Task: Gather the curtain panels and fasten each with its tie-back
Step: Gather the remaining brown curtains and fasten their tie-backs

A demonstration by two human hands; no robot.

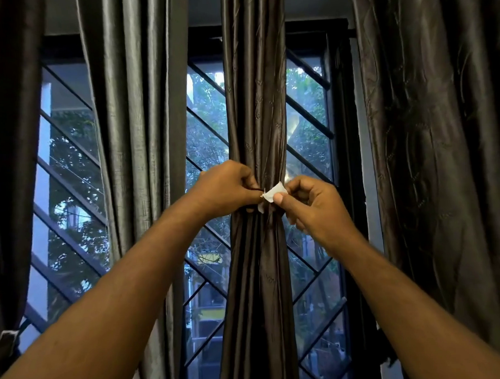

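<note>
**Centre panel cinched at the waist, tie-back ends held in both hands**

The window (pixel 206 139), crossed by a diagonal grille, stood behind four hanging panels. The right panel (pixel 430 152) and grey panel (pixel 137 137) hung loose. The centre panel (pixel 255 103) was bunched into a narrow column, narrowest at mid-height between the two hands. Its satin-like sheen suggested a light, soft, slippery cloth, likely to slide out of a slack band. The soundest hold was judged to be at that waist, with the folds squeezed tight.

The left hand (pixel 228 190) had its fingers curled, pinching a thin dark end against the folds. The right hand (pixel 309 201) pinched the white tab of the tie-back (pixel 274 194) between thumb and forefinger, with the other fingers curled. The tab looked thin and limp, and was best taken near its tip.

Not shown were the band's run behind the panel, the kind of fastening, and whether the ends had met. Panel tops and hems were cut off. A pale patch (pixel 8 334) low on the far-left panel (pixel 10 171) was too dim to identify.
</note>
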